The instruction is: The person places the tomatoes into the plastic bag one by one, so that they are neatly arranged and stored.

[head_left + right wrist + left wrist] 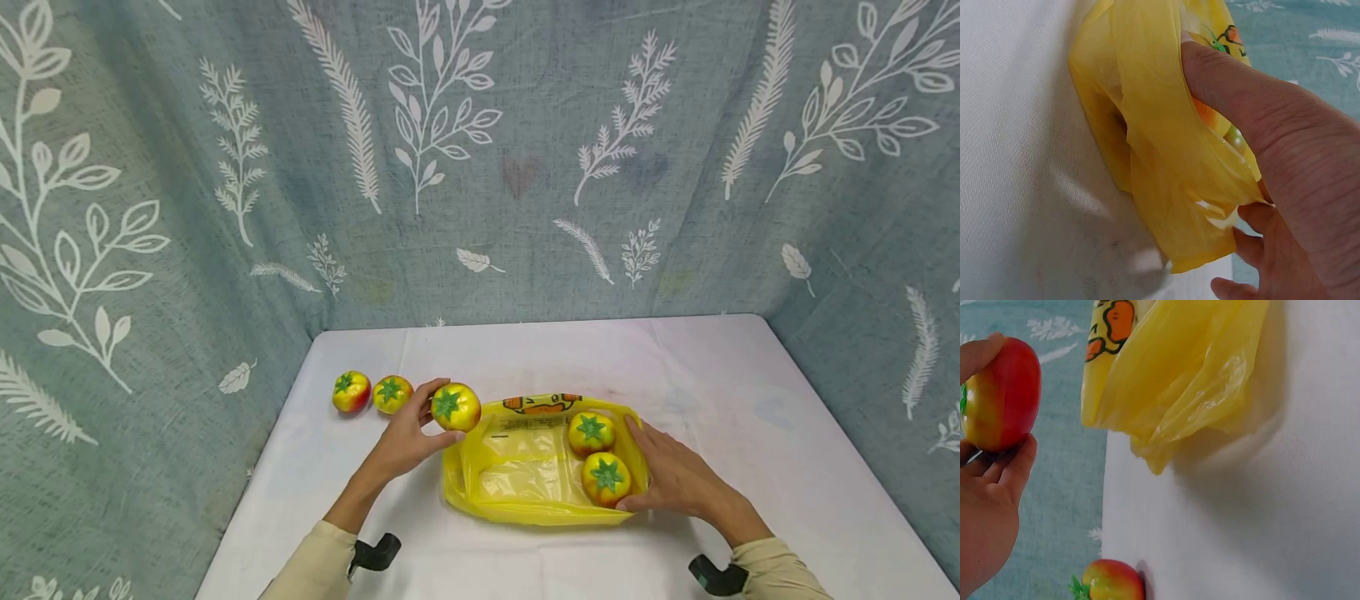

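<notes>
My left hand [408, 433] holds a yellow-and-red toy tomato [456, 407] with a green star-shaped calyx, raised at the left end of a yellow plastic bag [517, 517]. In the left wrist view, thumb and fingers grip this tomato [1010, 394] from opposite sides. The bag lies spread open on its side of the table, mouth facing up. Inside its right part sit two similar tomatoes, the rear one [591, 433] and the front one [606, 478]. At the bag's right end, my right hand [671, 471] grips the rim, its thumb over the edge in the right wrist view.
Two more toy tomatoes, one at far left [351, 392] and one beside it [392, 394], stand on the white-covered table [712, 375] behind my left hand. A grey-green curtain [525, 250] with white leaf prints surrounds the table's back and sides.
</notes>
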The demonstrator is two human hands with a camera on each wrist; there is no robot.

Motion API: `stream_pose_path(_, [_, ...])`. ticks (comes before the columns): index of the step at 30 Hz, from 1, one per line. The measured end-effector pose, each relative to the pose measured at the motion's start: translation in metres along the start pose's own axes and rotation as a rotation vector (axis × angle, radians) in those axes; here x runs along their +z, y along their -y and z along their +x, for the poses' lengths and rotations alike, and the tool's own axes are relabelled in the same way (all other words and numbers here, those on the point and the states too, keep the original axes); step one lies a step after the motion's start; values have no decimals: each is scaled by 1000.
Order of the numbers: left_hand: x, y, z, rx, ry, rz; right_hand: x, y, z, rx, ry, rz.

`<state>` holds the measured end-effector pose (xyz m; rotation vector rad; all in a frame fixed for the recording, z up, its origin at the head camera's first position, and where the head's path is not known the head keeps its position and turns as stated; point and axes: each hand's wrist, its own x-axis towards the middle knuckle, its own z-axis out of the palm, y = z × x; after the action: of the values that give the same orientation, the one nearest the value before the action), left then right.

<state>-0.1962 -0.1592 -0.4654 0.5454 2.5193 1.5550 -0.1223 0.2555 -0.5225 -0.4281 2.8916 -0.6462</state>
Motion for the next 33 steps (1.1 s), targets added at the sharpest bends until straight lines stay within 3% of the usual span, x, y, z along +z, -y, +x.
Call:
stream_pose_path(7, [9, 12, 5, 69, 79, -25, 1, 0, 1, 1, 6, 7])
stream_pose_path(17, [26, 7, 10, 49, 183, -5, 0, 1, 1, 21, 13, 14])
stream_pose_path(33, [47, 6, 17, 102, 310, 36, 0, 2, 1, 25, 12, 6])
